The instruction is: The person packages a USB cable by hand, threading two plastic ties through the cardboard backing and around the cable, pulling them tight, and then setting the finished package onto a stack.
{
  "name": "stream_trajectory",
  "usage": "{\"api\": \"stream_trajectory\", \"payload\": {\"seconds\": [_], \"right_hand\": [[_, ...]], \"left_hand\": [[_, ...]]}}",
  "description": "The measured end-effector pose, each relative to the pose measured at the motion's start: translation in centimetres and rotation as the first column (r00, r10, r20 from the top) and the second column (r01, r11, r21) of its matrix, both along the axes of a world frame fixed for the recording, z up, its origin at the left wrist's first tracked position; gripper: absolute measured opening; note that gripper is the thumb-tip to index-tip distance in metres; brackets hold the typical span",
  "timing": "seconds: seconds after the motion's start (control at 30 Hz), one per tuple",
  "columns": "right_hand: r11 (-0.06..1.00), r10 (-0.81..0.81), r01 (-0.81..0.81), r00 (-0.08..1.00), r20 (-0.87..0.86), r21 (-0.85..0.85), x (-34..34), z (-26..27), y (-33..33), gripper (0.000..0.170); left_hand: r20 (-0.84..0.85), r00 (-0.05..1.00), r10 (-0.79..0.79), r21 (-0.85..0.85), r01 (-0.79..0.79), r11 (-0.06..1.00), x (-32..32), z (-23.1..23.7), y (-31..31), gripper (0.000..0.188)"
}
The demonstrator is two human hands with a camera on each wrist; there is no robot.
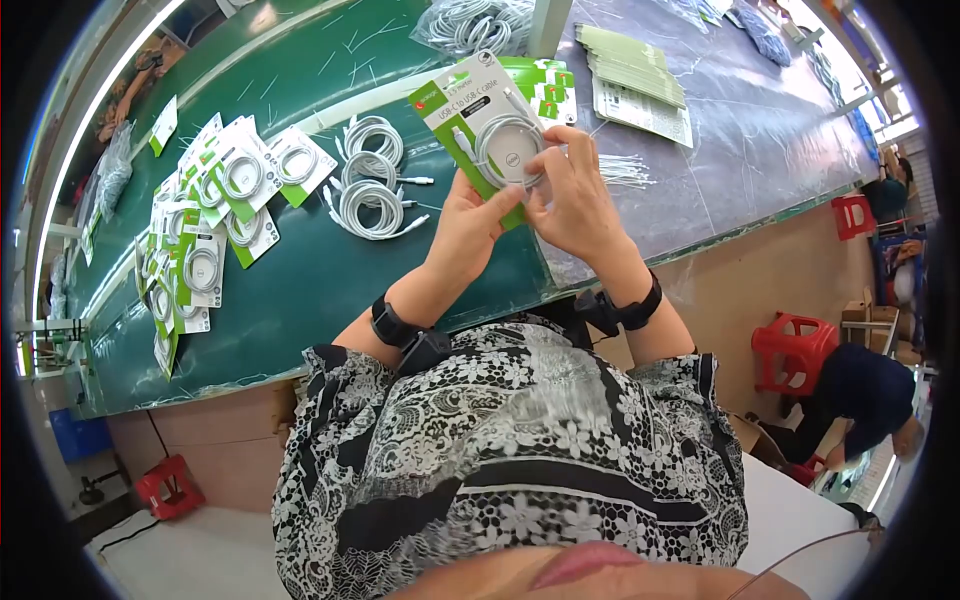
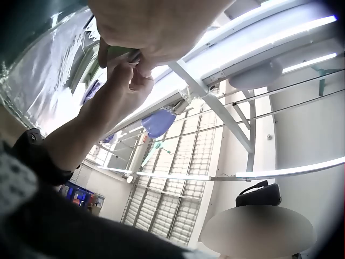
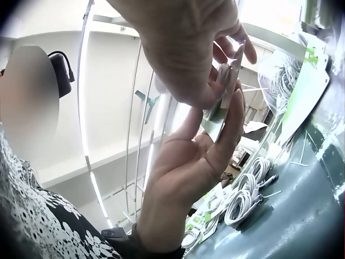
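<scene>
Above the green work surface, a green-and-white retail card (image 1: 432, 106) printed for a USB-C cable is held tilted. A coiled white cable (image 1: 484, 150) lies against its front. My left hand (image 1: 468, 228) grips the card's lower end, its thumb across the front and its fingers behind. At the card's right edge, beside the coil, my right hand (image 1: 580, 195) pinches with thumb and bent fingers. The right wrist view shows the card (image 3: 214, 121) nearly edge-on between the left hand (image 3: 186, 167) and the right hand (image 3: 183, 48). In the left wrist view the hands hide most of it.
Loose coiled white cables (image 1: 372, 180) lie left of the hands. Further left is a heap of carded cables (image 1: 205, 215). Flat cards (image 1: 630, 75), white ties (image 1: 622, 170) and a bag of cables (image 1: 475, 25) lie beyond. A red stool (image 1: 795, 352) and another person (image 1: 868, 395) are at the right.
</scene>
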State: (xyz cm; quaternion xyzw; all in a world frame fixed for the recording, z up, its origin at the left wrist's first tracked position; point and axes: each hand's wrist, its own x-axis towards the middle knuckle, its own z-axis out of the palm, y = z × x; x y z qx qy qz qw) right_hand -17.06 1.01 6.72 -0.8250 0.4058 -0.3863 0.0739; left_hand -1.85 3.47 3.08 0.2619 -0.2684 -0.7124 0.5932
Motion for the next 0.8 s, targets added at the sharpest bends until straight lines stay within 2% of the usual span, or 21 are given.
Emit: {"api": "stream_trajectory", "payload": {"seconds": [0.13,0.33,0.43,0.47,0.5,0.57,0.6,0.7,0.8], "right_hand": [[0.999,-0.014,0.014,1.0,0.01,-0.047,0.7,-0.3,0.3,0.028],[0.997,-0.003,0.001,1.0,-0.025,-0.079,0.4,-0.5,0.3,0.025],[0.979,0.164,-0.18,0.974,0.157,0.093,-0.8,-1.1,-0.7,0.03],[0.979,0.165,-0.18,0.974,0.157,0.092,-1.0,-1.2,-0.8,0.03],[0.956,0.107,-0.185,0.941,0.32,0.227,-1.1,-1.4,-0.9,0.034],[0.846,-0.086,-0.249,0.808,0.583,0.471,-1.3,-1.6,-0.8,0.041],[0.848,-0.088,-0.247,0.807,0.584,0.47,-1.2,-1.8,-0.6,0.041],[0.941,-0.047,-0.07,0.943,0.329,0.332,-0.2,-2.4,0.2,0.051],[0.911,-0.118,-0.037,0.931,0.346,0.411,0.4,-2.8,0.2,0.052]], "left_hand": [[0.108,0.991,0.079,-0.028,-0.076,0.997,-0.4,-0.1,0.4,0.05],[0.046,0.995,0.093,-0.014,-0.093,0.996,-0.2,-1.3,0.3,0.051],[-0.028,0.995,0.094,0.038,-0.093,0.995,0.2,-1.5,0.0,0.051],[-0.038,0.996,0.082,0.044,-0.08,0.996,0.4,-1.4,-0.1,0.051],[-0.048,0.996,0.071,0.051,-0.068,0.996,0.6,-1.2,-0.1,0.051],[-0.057,0.997,0.057,0.063,-0.053,0.997,0.7,-1.3,0.1,0.05],[-0.046,0.997,0.058,0.042,-0.056,0.998,0.6,-1.3,0.1,0.05],[-0.021,0.998,0.055,0.001,-0.055,0.999,0.1,-1.3,0.2,0.048],[0.027,0.993,0.111,-0.027,-0.11,0.994,-0.3,-1.4,0.5,0.047]]}}
